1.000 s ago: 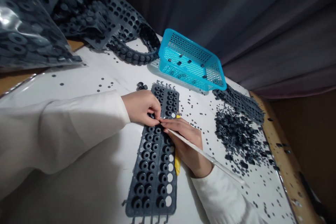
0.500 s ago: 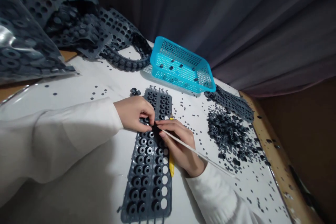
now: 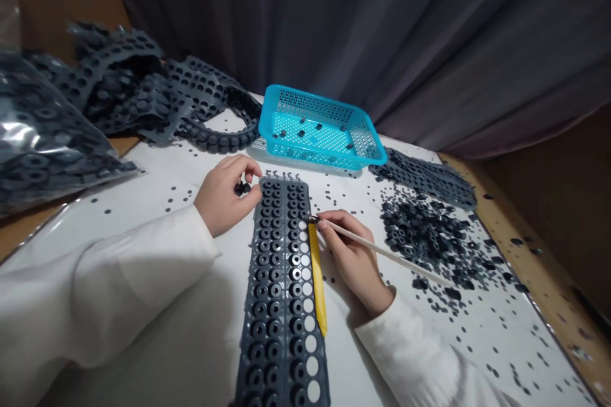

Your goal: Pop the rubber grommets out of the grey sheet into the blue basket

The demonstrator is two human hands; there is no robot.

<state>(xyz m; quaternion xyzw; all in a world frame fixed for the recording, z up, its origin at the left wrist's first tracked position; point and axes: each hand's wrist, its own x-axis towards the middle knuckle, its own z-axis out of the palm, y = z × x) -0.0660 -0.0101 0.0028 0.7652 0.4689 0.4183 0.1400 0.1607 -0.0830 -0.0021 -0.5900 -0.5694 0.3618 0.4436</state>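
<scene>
My left hand [image 3: 224, 197] is at the far left edge of a dark grey rubber sheet [image 3: 285, 267], its thumb and fingers curved and apart. Small black rubber pieces [image 3: 243, 189] show between them; whether the hand touches these is unclear. The sheet lies lengthwise in front of me with rows of raised, ring-shaped rubber plugs. Down its right column runs a line of open holes, white table showing through. My right hand [image 3: 353, 254] pinches a thin white stick [image 3: 382, 250] just right of the sheet, its dark tip near the sheet's edge.
A yellow strip-like object [image 3: 317, 286] lies along the sheet's right edge. Behind stands a blue plastic basket [image 3: 324, 156] with a few small dark pieces. To the right is a heap of black bits [image 3: 429, 235]; at left, a clear bag of rubber parts [image 3: 42, 146] and piled perforated sheets [image 3: 133, 89].
My hands have moved apart from the middle of the sheet. The left went up and left to the loose black pieces; the right moved right with the stick. The camera view has shifted.
</scene>
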